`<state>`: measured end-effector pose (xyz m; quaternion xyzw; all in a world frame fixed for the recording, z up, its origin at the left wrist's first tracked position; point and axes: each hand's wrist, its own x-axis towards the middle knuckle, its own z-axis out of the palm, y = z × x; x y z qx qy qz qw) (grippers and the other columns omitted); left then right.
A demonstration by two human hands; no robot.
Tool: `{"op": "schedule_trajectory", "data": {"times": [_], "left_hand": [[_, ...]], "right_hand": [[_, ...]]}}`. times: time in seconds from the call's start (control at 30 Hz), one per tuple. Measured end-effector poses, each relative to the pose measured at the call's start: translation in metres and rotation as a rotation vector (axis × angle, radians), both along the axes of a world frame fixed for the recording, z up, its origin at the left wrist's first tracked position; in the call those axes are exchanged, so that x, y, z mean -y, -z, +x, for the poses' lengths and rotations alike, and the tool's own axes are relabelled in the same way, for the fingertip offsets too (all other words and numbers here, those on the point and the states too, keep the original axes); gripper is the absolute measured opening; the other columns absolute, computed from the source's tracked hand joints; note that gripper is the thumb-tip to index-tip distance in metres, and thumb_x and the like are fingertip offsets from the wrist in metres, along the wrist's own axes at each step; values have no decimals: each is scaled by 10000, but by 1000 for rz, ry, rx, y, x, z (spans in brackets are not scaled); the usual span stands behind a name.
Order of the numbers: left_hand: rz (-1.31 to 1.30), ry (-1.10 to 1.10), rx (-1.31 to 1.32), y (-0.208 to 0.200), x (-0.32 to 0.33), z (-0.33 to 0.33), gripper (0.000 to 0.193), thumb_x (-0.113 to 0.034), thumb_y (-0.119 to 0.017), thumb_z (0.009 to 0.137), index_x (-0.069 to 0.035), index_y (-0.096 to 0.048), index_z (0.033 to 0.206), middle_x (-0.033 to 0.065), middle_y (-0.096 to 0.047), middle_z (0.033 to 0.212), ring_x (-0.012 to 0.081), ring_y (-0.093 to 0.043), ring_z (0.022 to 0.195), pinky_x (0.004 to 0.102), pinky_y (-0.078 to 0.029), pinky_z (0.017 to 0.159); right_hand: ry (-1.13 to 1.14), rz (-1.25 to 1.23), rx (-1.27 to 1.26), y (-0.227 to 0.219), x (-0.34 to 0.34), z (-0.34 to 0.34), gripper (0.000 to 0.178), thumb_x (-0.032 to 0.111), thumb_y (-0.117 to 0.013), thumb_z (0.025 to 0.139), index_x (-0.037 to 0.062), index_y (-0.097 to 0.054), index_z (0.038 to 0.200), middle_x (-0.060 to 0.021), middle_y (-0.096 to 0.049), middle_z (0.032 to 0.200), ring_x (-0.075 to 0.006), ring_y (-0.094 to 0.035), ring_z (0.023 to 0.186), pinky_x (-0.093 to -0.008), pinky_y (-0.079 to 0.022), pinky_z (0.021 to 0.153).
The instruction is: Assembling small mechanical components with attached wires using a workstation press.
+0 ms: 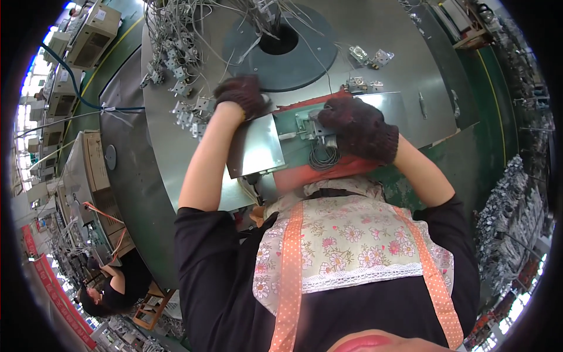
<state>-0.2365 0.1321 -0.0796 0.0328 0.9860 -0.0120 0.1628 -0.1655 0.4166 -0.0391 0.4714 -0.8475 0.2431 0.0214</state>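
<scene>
From my remote post, I look down on a broad grey metal desk (170,155), with a round dark disc (293,73) at its far side. Nearest the worker, a red pad (305,177) lies partly beneath a greenish plate (296,154), and a shiny silver box (258,144) sits on the left. The person's two hands wear dark knitted gloves. The right hand (360,129) grasps the right side of a small metal assembly (312,126), which rests over the plate, just right of the box. The left hand (242,97) is curled beyond the box's far edge, but it is blurred and I cannot tell whether it holds anything. Smallest is a neat coil of dark cable (324,158), just below the assembly. To do this well, I would hold the assembly steady and level with the right hand, leave the coil loose so no strand gets pinched or tugged, and bring the left in slowly, clear of the box's edge.
</scene>
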Motion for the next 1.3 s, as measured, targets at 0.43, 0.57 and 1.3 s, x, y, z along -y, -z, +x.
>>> {"op": "schedule_trajectory", "data": {"times": [0.43, 0.57, 1.3], "left_hand": [[-88, 46, -123, 2, 29, 31, 434, -436, -692, 850, -104, -715, 1128, 169, -656, 1214, 380, -626, 1141, 504, -485, 971], [215, 196, -667, -9, 13, 48, 311, -329, -679, 903, -74, -704, 1078, 172, -693, 1098, 385, -635, 1087, 484, -473, 970], [290, 392, -461, 23, -92, 117, 556, -403, -674, 896, 16, -634, 1260, 216, -692, 1213, 361, -639, 1191, 503, -407, 1115]], "right_hand": [[38, 361, -29, 5, 32, -2, 258, 115, -663, 777, 65, -677, 1030, -178, -647, 991, -353, -642, 970, -477, -525, 835], [101, 286, 19, 31, 24, 1, 437, 95, -651, 784, 52, -645, 1219, -194, -634, 998, -361, -620, 979, -467, -506, 847], [207, -222, 223, 17, -65, -69, 420, 196, -752, 858, 65, -626, 1237, -198, -656, 1128, -391, -652, 1027, -461, -531, 912]]}}
